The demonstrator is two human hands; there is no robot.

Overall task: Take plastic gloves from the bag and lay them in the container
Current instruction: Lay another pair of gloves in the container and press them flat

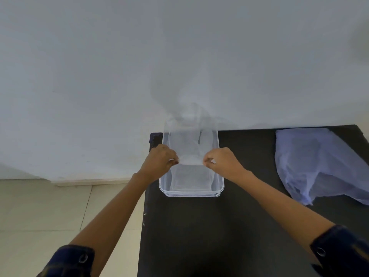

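Observation:
A clear plastic container (220, 184) stands on the black table near its far left corner. Over it a thin see-through plastic glove (189, 144) is stretched, its fingers pointing away toward the wall and its cuff edge toward me. My left hand (159, 162) pinches the cuff's left corner, and my right hand (223, 162) pinches its right corner. Both hands hover just above the container's middle. More clear plastic lies flat in the container's near half. The bag (319, 166), a crumpled bluish translucent sheet, lies on the table's right side.
The black table (209, 226) butts against a white wall (139, 66). Its left edge runs close beside the container, with pale floor tiles (50, 212) below. Dark buttoned sleeves cover both my upper forearms.

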